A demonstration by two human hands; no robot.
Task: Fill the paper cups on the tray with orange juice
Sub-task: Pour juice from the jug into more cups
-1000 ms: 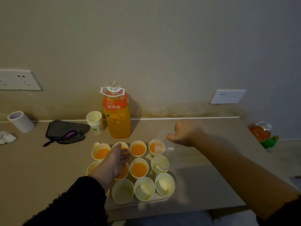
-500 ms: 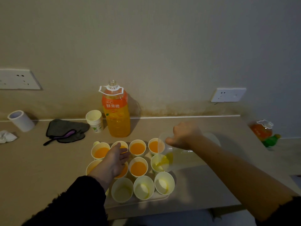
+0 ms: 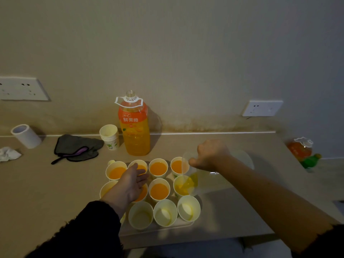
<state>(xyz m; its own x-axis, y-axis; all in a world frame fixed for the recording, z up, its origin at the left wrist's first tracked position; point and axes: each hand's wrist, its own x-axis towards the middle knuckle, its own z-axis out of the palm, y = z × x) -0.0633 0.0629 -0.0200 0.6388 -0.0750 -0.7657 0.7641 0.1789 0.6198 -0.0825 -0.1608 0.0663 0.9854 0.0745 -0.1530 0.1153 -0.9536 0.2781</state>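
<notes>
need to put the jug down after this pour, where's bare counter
Bare counter left of the tray, in front of the cloth; also behind the right hand, right of the bottle. Crowded: the tray, full of cups.

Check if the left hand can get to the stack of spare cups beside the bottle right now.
Probably yes. The left hand is open and holds nothing, hovering over the filled cups; the stack of spare cups stands just beyond the tray, with only those low cups between.

Your right hand (image 3: pixel 210 155) grips a clear plastic jug (image 3: pixel 202 184) tilted over a white paper cup (image 3: pixel 176 195) part-filled with orange juice (image 3: pixel 183 188). Your left hand (image 3: pixel 130 183) hovers flat over filled cups (image 3: pixel 159 190) on the pale tray (image 3: pixel 158 229).
</notes>
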